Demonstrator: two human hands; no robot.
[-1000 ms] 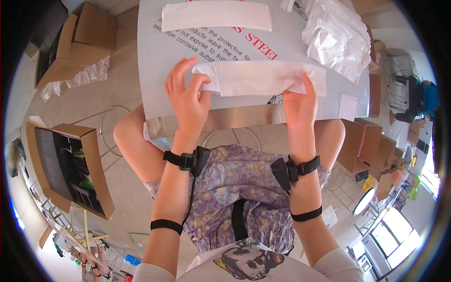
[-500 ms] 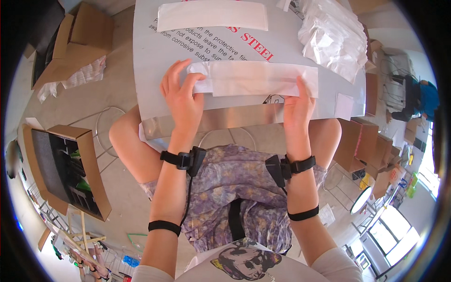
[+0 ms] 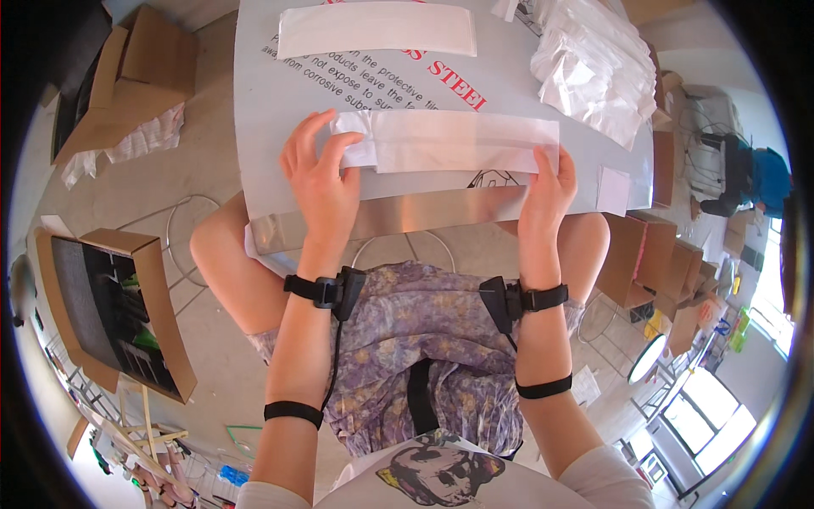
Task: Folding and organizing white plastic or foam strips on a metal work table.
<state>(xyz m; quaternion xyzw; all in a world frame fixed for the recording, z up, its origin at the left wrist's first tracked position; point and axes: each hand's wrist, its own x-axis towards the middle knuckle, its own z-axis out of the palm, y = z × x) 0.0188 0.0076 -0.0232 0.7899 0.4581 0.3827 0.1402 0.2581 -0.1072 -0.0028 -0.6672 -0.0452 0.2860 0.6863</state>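
Note:
A long, flat, translucent white plastic bag [image 3: 466, 144] lies across the metal sheet in front of me. Its left end is whiter and looks folded over. My left hand [image 3: 324, 174] is curled at that end, thumb on the near side and fingers reaching round the far left edge. With thumb and fingers, my right hand [image 3: 547, 182] pinches the near right corner. Beyond, a stack of flat white strips [image 3: 377, 30] rests on the sheet. At the far right sits a heap of crumpled clear plastic bags [image 3: 593, 72].
The grey film-covered metal sheet [image 3: 280, 161] has a bare shiny near edge above my knees. A small pale card [image 3: 612, 190] lies near its right corner. Cardboard boxes stand at left [image 3: 157, 288] and right [image 3: 636, 254]. Another person [image 3: 759, 178] is at far right.
My right hand has slid to the bag's right corner, its thumb now nearer the edge. The left hand keeps its place at the folded end. The whole view has shifted slightly.

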